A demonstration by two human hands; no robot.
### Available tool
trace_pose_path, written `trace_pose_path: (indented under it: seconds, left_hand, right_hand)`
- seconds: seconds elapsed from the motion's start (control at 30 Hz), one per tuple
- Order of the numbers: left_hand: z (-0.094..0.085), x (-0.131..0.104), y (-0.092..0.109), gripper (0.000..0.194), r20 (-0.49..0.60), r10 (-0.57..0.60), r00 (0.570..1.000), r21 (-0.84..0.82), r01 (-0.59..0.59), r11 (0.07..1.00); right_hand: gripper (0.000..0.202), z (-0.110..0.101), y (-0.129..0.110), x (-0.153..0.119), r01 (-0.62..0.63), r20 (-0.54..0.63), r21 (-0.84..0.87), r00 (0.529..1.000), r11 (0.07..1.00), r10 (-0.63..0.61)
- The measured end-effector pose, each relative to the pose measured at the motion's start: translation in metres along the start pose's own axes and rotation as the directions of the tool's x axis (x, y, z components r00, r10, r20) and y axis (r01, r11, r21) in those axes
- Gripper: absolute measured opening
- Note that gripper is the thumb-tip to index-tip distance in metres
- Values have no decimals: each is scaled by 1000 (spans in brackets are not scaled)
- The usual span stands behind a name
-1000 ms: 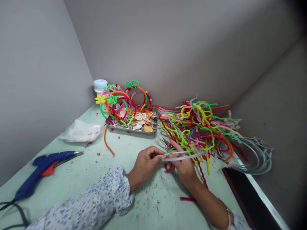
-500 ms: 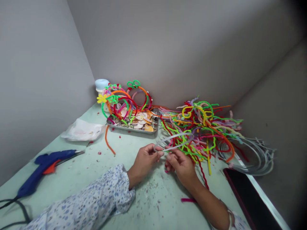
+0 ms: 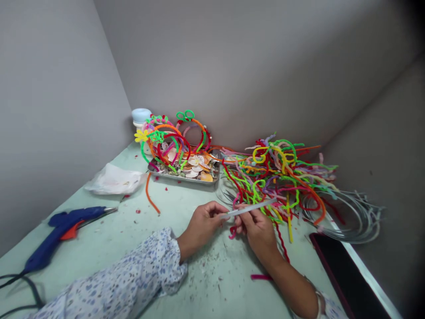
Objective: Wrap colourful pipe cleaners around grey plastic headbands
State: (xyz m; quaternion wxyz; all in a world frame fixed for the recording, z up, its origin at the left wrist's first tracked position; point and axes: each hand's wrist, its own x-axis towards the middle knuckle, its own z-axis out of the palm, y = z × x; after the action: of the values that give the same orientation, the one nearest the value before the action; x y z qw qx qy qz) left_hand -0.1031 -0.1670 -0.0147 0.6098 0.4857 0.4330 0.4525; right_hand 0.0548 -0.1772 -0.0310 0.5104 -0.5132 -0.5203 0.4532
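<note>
My left hand (image 3: pixel 203 226) pinches one end of a whitish plastic headband (image 3: pixel 257 206), which now appears nearly edge-on and points to the right. My right hand (image 3: pixel 259 235) is closed beside it, with the band crossing over its fingers. A short pink pipe cleaner (image 3: pixel 232 232) is gripped in those right fingers; its curled end hangs below them. Behind the right hand spreads a tangled heap of colourful pipe cleaners (image 3: pixel 262 188). Part of the band is hidden by the fingers.
A metal tray (image 3: pixel 186 180) holds seashells, with finished pipe-cleaner headbands (image 3: pixel 171 137) standing in it. Left of it lie a plastic bag (image 3: pixel 114 179) and a blue glue gun (image 3: pixel 63 230). Coiled clear bands (image 3: pixel 355 221) and a phone (image 3: pixel 348 274) lie at right.
The headband has turned from showing an open loop to lying nearly edge-on. My right hand has shifted slightly right, and the pink pipe cleaner shows more clearly.
</note>
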Motion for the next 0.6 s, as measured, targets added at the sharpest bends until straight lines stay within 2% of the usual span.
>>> trace_pose_path:
  seconds: [0.37,0.6]
  left_hand:
    - [2,1,-3,21,71,-54,996,-62,58,996]
    - [1,2,-7,25,98,-31,995,-63,37,997]
  right_hand:
    - [33,2,0,1,7,-17,1,1000,1000,-7]
    - [37,4,-5,0,-44,-38,34,998,998,46]
